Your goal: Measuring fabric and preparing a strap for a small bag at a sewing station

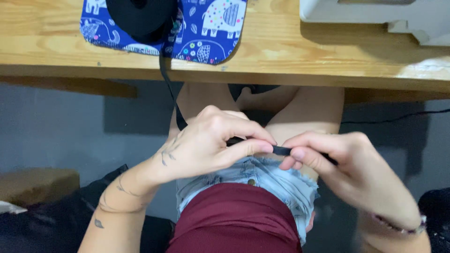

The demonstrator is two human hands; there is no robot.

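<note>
The head view is looking straight down past a wooden table (290, 51) edge onto the person's lap. The 2 hands are meeting just above the lap, close together, both pinching 1 black strap (281, 150). The left hand (206, 145) is closing thumb and forefinger on the strap from the left side, its other fingers curling over the top. The right hand (347, 164) is gripping the same strap just beside it, fingertips nearly touching those of the left, with the strap's end disappearing under its fingers.

The strap is running taut from the left hand up and to the left, crossing the table edge and leading to a black roll (140, 16) that is sitting on the table. The roll is resting on a blue cloth (211, 33) printed with elephants, whose rounded corner is lying near the table edge. A white machine (375, 16) is showing at the top right of the table, only partly in view.

Below the hands, frayed denim shorts (276, 180) and a dark red top (234, 220) are filling the lower middle. A bracelet (398, 227) is circling the right wrist. A thin black cable (393, 119) is trailing across the grey floor at the right.
</note>
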